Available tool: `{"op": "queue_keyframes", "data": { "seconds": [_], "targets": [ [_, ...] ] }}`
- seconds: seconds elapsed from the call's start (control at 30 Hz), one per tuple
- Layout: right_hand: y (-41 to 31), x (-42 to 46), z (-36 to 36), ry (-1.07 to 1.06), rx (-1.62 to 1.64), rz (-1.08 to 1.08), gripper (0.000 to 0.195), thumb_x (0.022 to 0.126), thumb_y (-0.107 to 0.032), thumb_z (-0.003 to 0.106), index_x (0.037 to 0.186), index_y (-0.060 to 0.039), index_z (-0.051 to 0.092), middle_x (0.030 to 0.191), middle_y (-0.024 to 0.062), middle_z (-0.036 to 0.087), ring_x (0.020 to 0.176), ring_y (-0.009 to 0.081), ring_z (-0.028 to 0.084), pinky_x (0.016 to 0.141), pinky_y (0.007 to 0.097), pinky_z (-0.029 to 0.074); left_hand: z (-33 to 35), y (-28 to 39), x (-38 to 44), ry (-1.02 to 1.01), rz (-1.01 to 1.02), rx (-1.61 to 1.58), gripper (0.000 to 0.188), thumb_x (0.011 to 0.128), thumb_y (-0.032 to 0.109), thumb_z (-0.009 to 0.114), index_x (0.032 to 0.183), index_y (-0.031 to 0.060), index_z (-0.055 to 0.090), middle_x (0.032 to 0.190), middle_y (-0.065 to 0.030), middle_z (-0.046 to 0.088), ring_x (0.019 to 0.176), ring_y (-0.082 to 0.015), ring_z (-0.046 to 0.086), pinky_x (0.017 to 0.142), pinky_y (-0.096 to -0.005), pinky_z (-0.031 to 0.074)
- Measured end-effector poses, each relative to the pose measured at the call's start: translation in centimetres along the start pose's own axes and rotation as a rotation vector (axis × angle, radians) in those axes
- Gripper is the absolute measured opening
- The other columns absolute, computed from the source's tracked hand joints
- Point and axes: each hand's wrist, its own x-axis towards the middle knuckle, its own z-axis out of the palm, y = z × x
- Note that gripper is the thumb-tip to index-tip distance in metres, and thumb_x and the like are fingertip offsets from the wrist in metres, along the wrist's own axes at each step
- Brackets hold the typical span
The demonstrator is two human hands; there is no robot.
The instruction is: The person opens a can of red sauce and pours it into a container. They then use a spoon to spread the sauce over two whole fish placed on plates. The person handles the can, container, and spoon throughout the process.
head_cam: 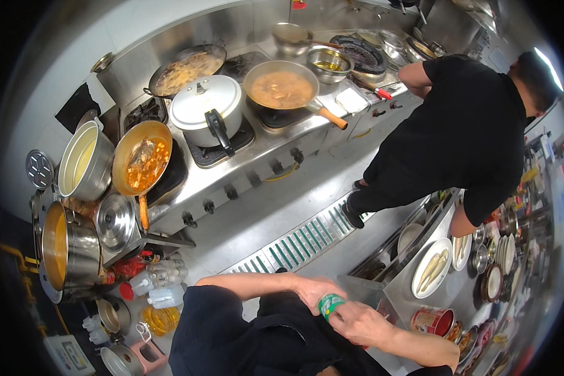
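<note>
My left hand [316, 292] is closed around a small green container [330, 305] with a printed label. On the other side of it, my right hand [362, 323] grips its near end, fingers bent over it. Both hands are in front of my dark top, above the floor between stove and counter. The container's ends are mostly hidden by my fingers. Nearest the hands, on the steel counter [402, 282] at the right, are a red tin [433, 321] and a white oval plate with whole fish [432, 268].
A co-worker in black [446, 141] stands between stove and counter. The stove holds a pressure cooker [206, 110], a pan of brown stew [282, 89], a pan of red stew [143, 160] and a wok [188, 70]. Bottles [167, 282] and a stockpot [82, 254] are at the left.
</note>
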Motion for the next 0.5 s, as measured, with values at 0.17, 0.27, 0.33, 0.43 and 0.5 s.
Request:
{"op": "queue_keyframes", "data": {
  "seconds": [0.17,0.27,0.33,0.43,0.5],
  "targets": [
    [-0.6,-0.3,1.5,-0.009,0.091,0.122,0.017,0.083,-0.016,0.071,0.097,-0.0072,0.066,0.09,0.009,0.059,0.081,0.0236,0.067,0.068,0.0343,0.058,0.4,-0.6,0.3,-0.032,-0.027,-0.024,0.054,0.06,0.008,0.08,0.112,0.007,0.067,0.1,-0.0146,0.072,0.096,-0.0391,0.069,0.079,-0.046,0.054],
    [-0.7,0.0,0.9,0.005,0.139,0.207,0.02,0.082,-0.019,0.076,0.096,-0.0074,0.066,0.092,0.0105,0.061,0.078,0.0265,0.07,0.067,0.037,0.059,0.1,0.0,0.4,-0.055,-0.092,-0.018,0.048,0.061,0.008,0.079,0.107,0.0063,0.066,0.096,-0.0152,0.072,0.093,-0.04,0.068,0.078,-0.0468,0.054],
    [-0.6,0.1,0.9,0.011,0.162,0.247,0.024,0.081,-0.021,0.078,0.097,-0.0073,0.066,0.093,0.0114,0.062,0.077,0.0283,0.071,0.066,0.0387,0.059,0.0,0.6,0.5,-0.053,-0.11,-0.025,0.044,0.062,0.008,0.079,0.104,0.0057,0.066,0.093,-0.0155,0.072,0.092,-0.0407,0.069,0.077,-0.0473,0.053],
    [-0.6,0.1,1.0,0.008,0.172,0.309,0.027,0.077,-0.021,0.079,0.097,-0.0069,0.066,0.093,0.0122,0.063,0.075,0.0303,0.071,0.067,0.0409,0.059,0.1,1.1,0.5,-0.025,-0.111,-0.05,0.041,0.062,0.008,0.079,0.101,0.0052,0.064,0.091,-0.0164,0.071,0.091,-0.0419,0.069,0.076,-0.0478,0.053],
    [-0.5,0.2,0.7,0.007,0.193,0.342,0.028,0.076,-0.021,0.079,0.097,-0.0069,0.067,0.093,0.0128,0.063,0.076,0.0318,0.071,0.068,0.0429,0.059,0.0,1.3,0.5,-0.022,-0.129,-0.037,0.041,0.063,0.009,0.079,0.1,0.0053,0.063,0.091,-0.0172,0.071,0.091,-0.0427,0.069,0.076,-0.0479,0.053]
  ]
}}
